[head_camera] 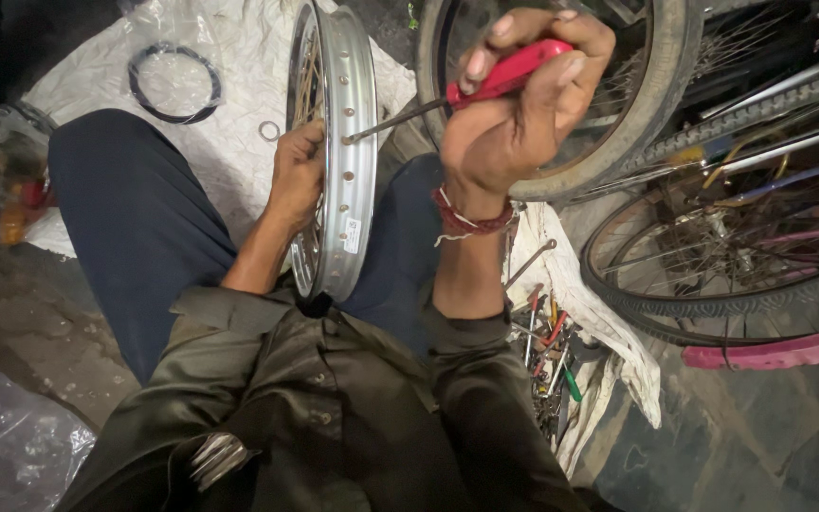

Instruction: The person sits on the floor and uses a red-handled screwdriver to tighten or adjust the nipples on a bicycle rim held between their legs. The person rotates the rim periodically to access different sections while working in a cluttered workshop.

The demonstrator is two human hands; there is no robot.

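With our right hand (514, 114) fisted on the red-handled screwdriver (485, 83) and our left hand (298, 175) pinching spokes, the upright wheel rim (351, 152) between our knees risks the tip skidding out of its hole.

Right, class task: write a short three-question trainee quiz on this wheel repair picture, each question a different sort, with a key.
1. True or false: the right hand grips a red-handled screwdriver.
2. Multiple choice: the screwdriver tip meets the silver wheel rim at (A) a spoke hole, (B) a tyre, (C) a chain.
3. Short answer: what lies on the white sheet beyond the rim?

Key
1. True.
2. A.
3. A black rubber ring and a small metal ring. The left hand steadies the rim at its spokes.
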